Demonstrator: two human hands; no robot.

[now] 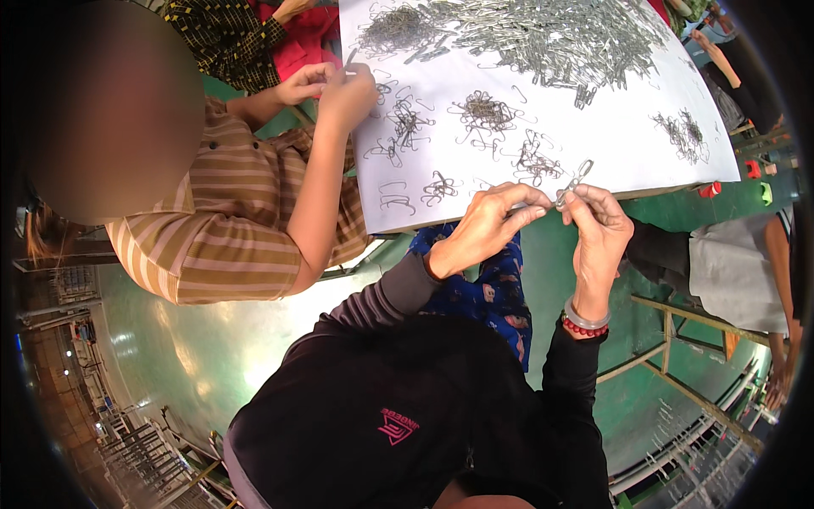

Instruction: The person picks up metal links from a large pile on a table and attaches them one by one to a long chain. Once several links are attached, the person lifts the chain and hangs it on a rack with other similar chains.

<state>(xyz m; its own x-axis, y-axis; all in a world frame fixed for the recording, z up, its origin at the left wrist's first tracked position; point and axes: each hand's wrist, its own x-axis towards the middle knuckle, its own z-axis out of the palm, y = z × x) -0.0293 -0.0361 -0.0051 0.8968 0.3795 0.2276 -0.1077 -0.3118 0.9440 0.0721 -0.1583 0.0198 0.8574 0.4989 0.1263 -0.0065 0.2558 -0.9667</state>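
A small silver metal clip [582,173] with an elongated loop sticks up from the fingertips of my right hand [600,233], whose thumb and index finger pinch its lower end. Just left of it, my left hand [490,222] has its thumb and fingers pressed together, pointing toward the clip. Whatever it may hold is too small to make out. Both hands are over the near edge of the white-covered table [610,140]. Close beyond them lies a loose pile of dark bent wire hooks [536,161], with a smaller pile of wire pieces [441,188] to the left.
A large heap of silver metal clips [560,42] covers the far part of the table. More wire hooks [485,112] lie mid-table, and another pile [685,136] is at the right. A co-worker in a striped shirt [229,204] works at the left edge. A metal-framed stool [670,339] stands right.
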